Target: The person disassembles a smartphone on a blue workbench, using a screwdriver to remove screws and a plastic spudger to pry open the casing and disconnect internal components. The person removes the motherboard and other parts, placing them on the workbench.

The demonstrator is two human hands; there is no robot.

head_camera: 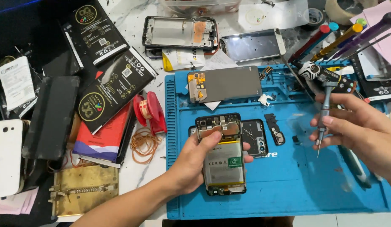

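Phone: opened smartphone (224,155), back cover off, battery and circuit board bared, lies on the blue repair mat (288,185) on the table.
Left hand (195,162): clasps the phone by its side edges.
Right hand (359,126): pinches a slim screwdriver (323,113), tip down, well apart from the phone.
Handling: judged light, stiff, fragile; best held by the frame.
Containers: a clear tray (199,5) at the top edge, contents unclear.

One opened phone (224,162), one screwdriver (323,113), two black battery boxes (113,86), one blue mat (288,185), two hands (195,162)
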